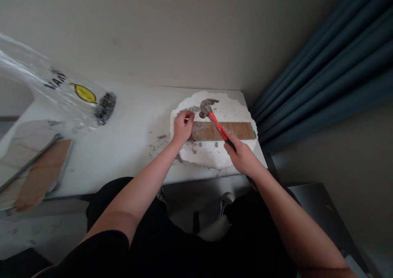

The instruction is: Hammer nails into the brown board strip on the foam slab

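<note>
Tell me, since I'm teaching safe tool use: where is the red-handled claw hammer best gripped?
Low on the handle, as the right hand does from the near side. The red-handled claw hammer slants away, its steel head over the wooden plank, near the left hand.

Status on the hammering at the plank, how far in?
Done: grey crumbs and dust lie scattered around the brown wooden plank on the white sheet.

In hand: the right hand grips the red-handled claw hammer, head over the plank's left end; the left hand pinches something small there, too small to identify.

Left: cannot tell; the rest of the plank looks untouched.
</note>
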A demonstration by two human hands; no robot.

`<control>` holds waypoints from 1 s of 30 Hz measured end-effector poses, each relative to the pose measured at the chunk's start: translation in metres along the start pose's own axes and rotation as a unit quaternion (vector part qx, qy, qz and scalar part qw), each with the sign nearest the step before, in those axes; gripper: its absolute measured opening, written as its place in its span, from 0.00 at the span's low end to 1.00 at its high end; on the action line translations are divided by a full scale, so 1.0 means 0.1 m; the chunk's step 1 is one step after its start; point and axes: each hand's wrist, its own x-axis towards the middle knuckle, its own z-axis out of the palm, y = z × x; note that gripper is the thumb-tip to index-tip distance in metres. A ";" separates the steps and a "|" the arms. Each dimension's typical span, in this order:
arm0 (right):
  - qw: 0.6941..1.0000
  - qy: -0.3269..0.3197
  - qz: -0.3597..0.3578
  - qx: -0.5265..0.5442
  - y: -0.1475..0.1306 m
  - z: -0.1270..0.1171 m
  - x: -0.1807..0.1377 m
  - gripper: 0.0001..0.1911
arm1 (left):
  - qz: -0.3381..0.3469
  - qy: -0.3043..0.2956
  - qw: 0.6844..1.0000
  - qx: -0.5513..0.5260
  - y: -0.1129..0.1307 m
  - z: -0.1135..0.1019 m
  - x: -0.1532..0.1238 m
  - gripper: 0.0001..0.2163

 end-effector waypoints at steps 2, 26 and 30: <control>1.000 -0.013 0.008 -0.014 -0.01 0.01 0.01 0.34 | -0.028 0.028 0.999 -0.004 0.02 -0.06 0.06 0.06; 0.998 -0.021 0.032 -0.049 0.06 0.00 -0.05 0.33 | -0.147 -0.419 0.704 0.553 -0.08 -1.09 0.09 0.14; 0.997 -0.007 0.043 -0.065 0.18 -0.04 -0.02 0.33 | -0.138 -0.478 0.701 0.511 -0.21 -0.99 0.01 0.13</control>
